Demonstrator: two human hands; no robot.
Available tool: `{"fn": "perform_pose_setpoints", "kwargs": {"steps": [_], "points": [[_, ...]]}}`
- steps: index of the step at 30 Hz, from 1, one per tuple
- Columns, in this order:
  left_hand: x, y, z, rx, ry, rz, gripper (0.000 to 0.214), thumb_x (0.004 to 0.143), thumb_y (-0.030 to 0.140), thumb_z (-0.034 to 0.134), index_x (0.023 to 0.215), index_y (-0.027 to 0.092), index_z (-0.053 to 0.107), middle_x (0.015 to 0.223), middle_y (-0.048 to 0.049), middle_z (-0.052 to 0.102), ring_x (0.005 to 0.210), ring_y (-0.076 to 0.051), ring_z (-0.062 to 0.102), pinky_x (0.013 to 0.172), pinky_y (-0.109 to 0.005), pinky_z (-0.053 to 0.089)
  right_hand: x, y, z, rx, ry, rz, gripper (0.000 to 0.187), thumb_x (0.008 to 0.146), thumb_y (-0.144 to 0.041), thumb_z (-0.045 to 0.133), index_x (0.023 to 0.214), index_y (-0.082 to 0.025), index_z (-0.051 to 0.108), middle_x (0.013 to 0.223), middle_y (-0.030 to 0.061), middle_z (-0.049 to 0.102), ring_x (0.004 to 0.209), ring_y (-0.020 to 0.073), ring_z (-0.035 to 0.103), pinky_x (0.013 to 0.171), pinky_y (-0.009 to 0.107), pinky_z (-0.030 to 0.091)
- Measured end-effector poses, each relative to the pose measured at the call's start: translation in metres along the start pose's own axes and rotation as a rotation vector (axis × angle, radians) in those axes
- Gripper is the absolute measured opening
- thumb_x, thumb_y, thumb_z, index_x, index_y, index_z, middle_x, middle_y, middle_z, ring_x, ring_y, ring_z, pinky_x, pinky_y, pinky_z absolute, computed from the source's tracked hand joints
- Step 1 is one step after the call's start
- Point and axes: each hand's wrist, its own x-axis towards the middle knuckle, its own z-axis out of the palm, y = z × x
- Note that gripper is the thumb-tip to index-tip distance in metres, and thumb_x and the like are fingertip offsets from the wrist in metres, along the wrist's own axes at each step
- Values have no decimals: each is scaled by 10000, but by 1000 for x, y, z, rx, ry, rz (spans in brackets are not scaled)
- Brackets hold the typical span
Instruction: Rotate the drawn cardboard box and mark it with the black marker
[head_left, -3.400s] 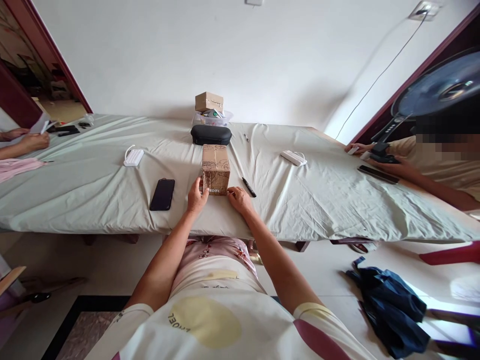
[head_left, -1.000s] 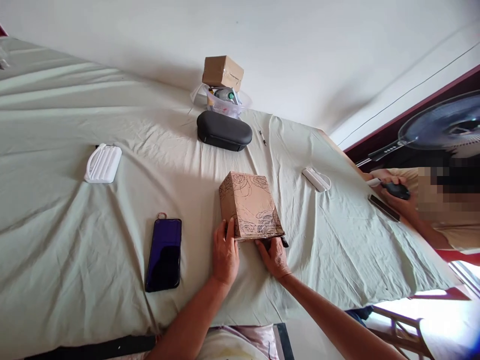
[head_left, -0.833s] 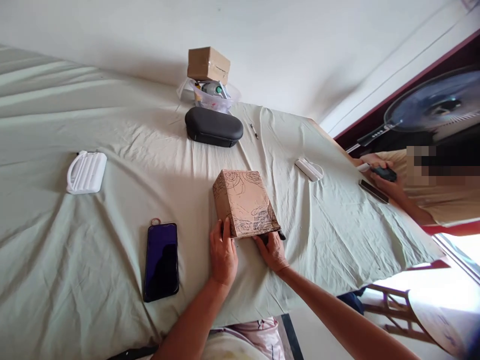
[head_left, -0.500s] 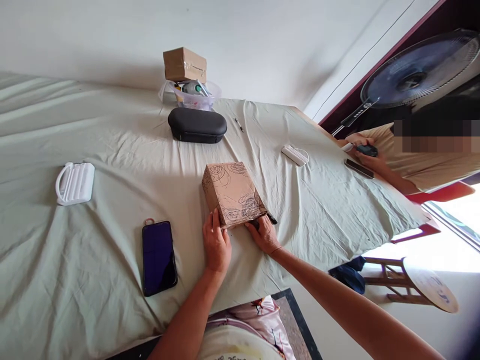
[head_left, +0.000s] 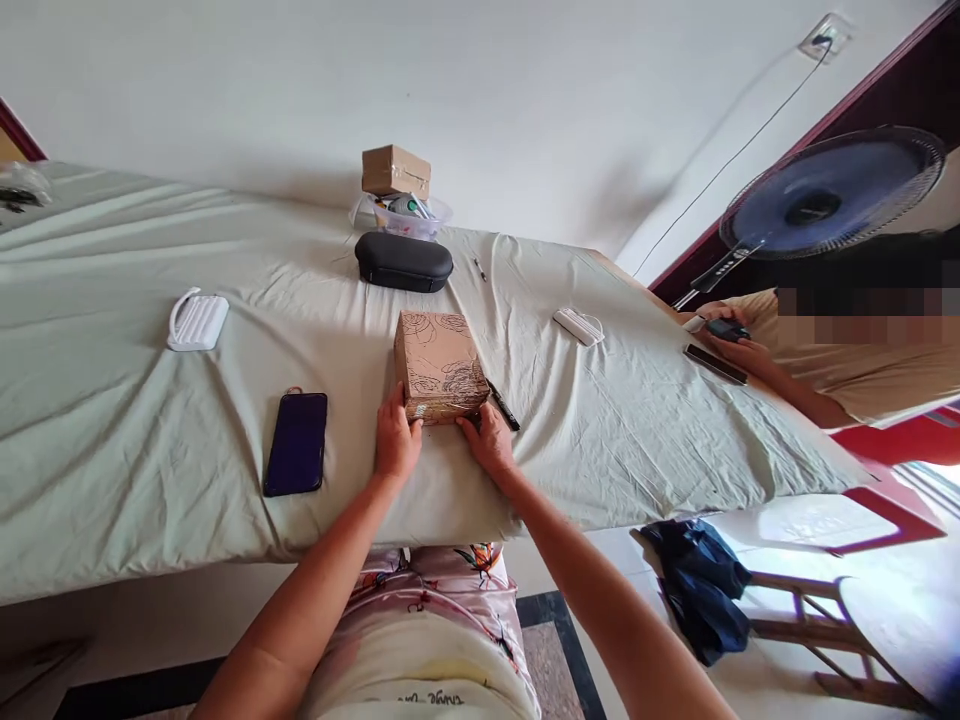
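In the head view, a brown cardboard box point(head_left: 441, 352) covered in black scribbled loops rests on the cloth-covered table in front of me. My left hand point(head_left: 397, 438) is closed around its near left corner, thumb along the near side. At the near right corner, my right hand point(head_left: 490, 438) grips the same box, the thumb against its near face. Beside the box's right side lies a black marker point(head_left: 504, 408), its lower end close to my right fingers. The fingertips behind the box corners are partly hidden.
Left of the box lie a dark phone point(head_left: 297, 444) and a white ridged object point(head_left: 198, 320). A black case point(head_left: 404, 262), plastic basket point(head_left: 429, 222) and small carton point(head_left: 396, 171) stand behind. A white strapped object point(head_left: 579, 326) lies rightward; another person's hands point(head_left: 727, 330) hold a dark device.
My view has shifted back, showing more of my lap and the floor. The near face of the box now shows more plainly. Both hands stay at its near corners.
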Motion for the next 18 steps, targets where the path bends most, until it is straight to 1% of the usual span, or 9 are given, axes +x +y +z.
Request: {"fn": "perform_pose_setpoints", "kwargs": {"steps": [2, 3, 4, 6, 8, 11, 14, 16, 18], "points": [[3, -1, -2, 19, 7, -7, 628, 830, 67, 672, 1414, 209, 491, 1449, -172, 595, 1364, -327, 565, 1176, -520, 442, 0, -2, 2, 26, 18, -24, 362, 953, -544, 598, 1090, -209, 611, 935, 110, 681, 890, 296, 651, 828, 486, 580], [4, -1, -3, 27, 6, -10, 619, 822, 69, 680, 1399, 206, 502, 1435, -172, 604, 1352, -329, 573, 1168, -518, 450, 0, -3, 2, 55, 40, -38, 429, 950, -548, 608, 1194, -195, 604, 986, 124, 690, 907, 300, 661, 847, 491, 585], [5, -1, -4, 35, 5, -14, 611, 815, 72, 688, 1386, 202, 513, 1421, -173, 611, 1341, -330, 581, 1157, -516, 459, -1, -5, 3, 94, 69, -50, 516, 951, -546, 613, 1319, -188, 563, 1060, 139, 695, 925, 298, 671, 863, 490, 591], [7, -2, -6, 52, 6, -28, 598, 800, 76, 701, 1361, 193, 528, 1393, -176, 626, 1322, -329, 595, 1132, -505, 481, -1, -7, 2, 179, 141, -60, 682, 963, -527, 607, 1527, -203, 401, 1259, 166, 666, 978, 281, 689, 882, 474, 608], [8, -3, -7, 74, 13, -55, 586, 792, 80, 705, 1341, 194, 539, 1358, -167, 647, 1300, -322, 612, 1105, -488, 504, -2, -10, 1, 237, 197, -70, 732, 984, -494, 580, 1606, -238, 292, 1438, 177, 578, 1077, 270, 690, 908, 460, 621], [10, -4, -10, 113, 2, -102, 568, 790, 82, 695, 1324, 214, 555, 1309, -135, 682, 1269, -307, 635, 1082, -459, 522, 0, -13, 0, 248, 207, -131, 623, 1008, -443, 539, 1583, -268, 377, 1555, 147, 488, 1318, 276, 603, 1062, 461, 575], [13, -3, -14, 129, -33, -135, 540, 781, 72, 675, 1298, 201, 586, 1288, -134, 701, 1249, -308, 653, 1077, -445, 526, 1, -15, 0, 254, 183, -179, 490, 1021, -400, 513, 1495, -279, 517, 1519, 112, 529, 1416, 265, 532, 1180, 452, 496], [14, -2, -18, 106, -36, -129, 540, 774, 75, 667, 1298, 187, 600, 1293, -143, 702, 1239, -310, 662, 1071, -439, 532, 2, -17, 0, 292, 189, -164, 437, 1019, -378, 505, 1440, -277, 569, 1481, 108, 558, 1391, 260, 551, 1171, 447, 508], [14, 0, -21, 50, -14, -78, 566, 781, 101, 664, 1335, 193, 593, 1345, -145, 679, 1278, -302, 644, 1071, -422, 537, 3, -17, 0, 359, 214, -117, 394, 1006, -367, 517, 1380, -276, 602, 1444, 109, 578, 1337, 260, 585, 1100, 440, 564]]}}
